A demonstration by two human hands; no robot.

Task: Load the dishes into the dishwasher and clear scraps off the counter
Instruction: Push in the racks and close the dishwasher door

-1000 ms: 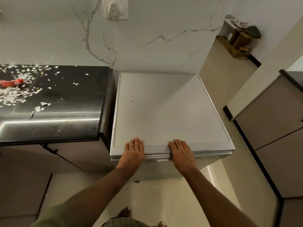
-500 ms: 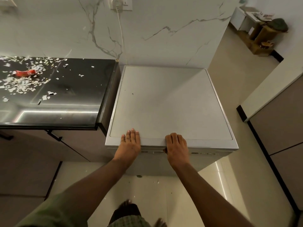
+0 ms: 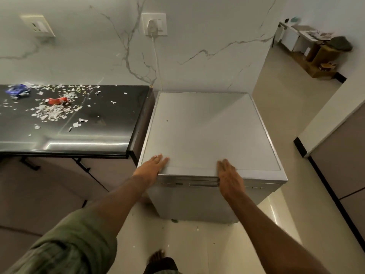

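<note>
1. Hands first: the left hand (image 3: 153, 167) lies flat with straight fingers on the near left corner of the dishwasher (image 3: 207, 133) top; the right hand (image 3: 229, 177) lies over the near top edge, fingers straight and relaxed, grasping nothing.
2. Dishwasher, standing on the floor just right of the counter (image 3: 110, 123), looks heavy, rigid and smooth-skinned; bare palms would likely slide on that top.
3. My judgement: the door is best taken at the dark recessed strip (image 3: 203, 183) under the near top edge, between the hands, pulling toward the body.
4. Scraps (image 3: 52, 112) lie scattered on the far left of the counter: pale flakes, light and flimsy, easier swept than pinched. A red wrapper (image 3: 57, 100) and a blue packet (image 3: 17, 90) lie among them.
5. Hidden or unclear: the door face is seen steeply foreshortened, so its handle form is hard to make out; the racks inside are out of sight; no dishes show anywhere; the counter runs off the left edge.
</note>
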